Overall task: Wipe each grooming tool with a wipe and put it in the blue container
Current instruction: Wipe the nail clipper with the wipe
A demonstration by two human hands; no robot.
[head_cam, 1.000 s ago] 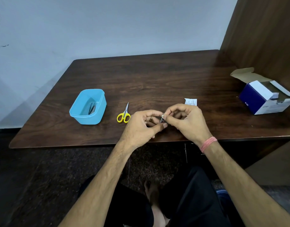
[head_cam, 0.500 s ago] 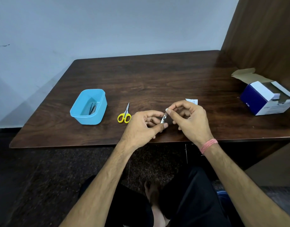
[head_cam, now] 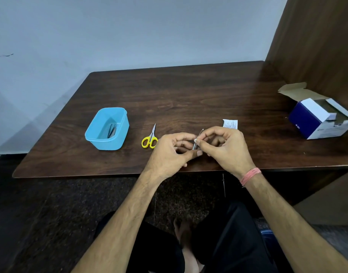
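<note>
A slim silver metal grooming tool stands tilted between the two hands, over the near edge of the dark brown wooden desk. Its lower end sits in the grip of the left hand, pinched between thumb and curled fingers; its upper tip pokes out above the right hand, whose thumb and forefinger pinch the shaft with a small white wipe barely showing at the fingertips. Just left of the tool, a small pair of scissors with yellow loop handles lies flat on the desk, blades pointing away. Further left stands the light blue rectangular plastic container, with thin dark metal tools inside. Just beyond the tool lies a torn white printed sachet. Far to its right sits an open blue-and-white cardboard box.
</note>
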